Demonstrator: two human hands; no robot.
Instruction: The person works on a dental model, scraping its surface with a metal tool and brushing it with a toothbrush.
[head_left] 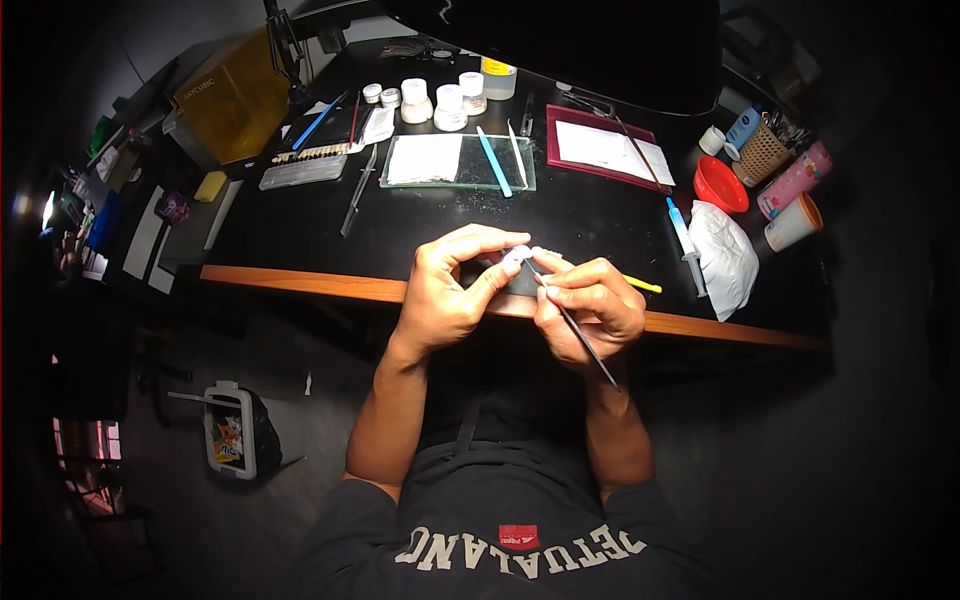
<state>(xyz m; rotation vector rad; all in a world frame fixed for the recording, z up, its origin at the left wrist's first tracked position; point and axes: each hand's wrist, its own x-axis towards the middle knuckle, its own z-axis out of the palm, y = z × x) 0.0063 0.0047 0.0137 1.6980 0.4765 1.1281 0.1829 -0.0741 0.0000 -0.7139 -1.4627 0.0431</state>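
Between the thumb and fingers of my left hand (pixel 455 285) is a small white piece (pixel 518 254), gripped above the desk's front edge. My right hand (pixel 595 305) pinches a thin dark-handled tool (pixel 582 340) like a pen. Its tip points up and left at the white piece; whether it touches I cannot tell. The tool's far end slants down toward my right wrist. Past my right fingers a yellow stick (pixel 643 285) shows, partly hidden by the hand.
Behind my hands lies a glass slab (pixel 470 175) with a white pad and a blue-handled tool (pixel 494 160). White jars (pixel 450 108) stand behind it. At right are a maroon tray (pixel 555 145), a red bowl (pixel 720 185), a syringe (pixel 686 245) and a white bag (pixel 722 260).
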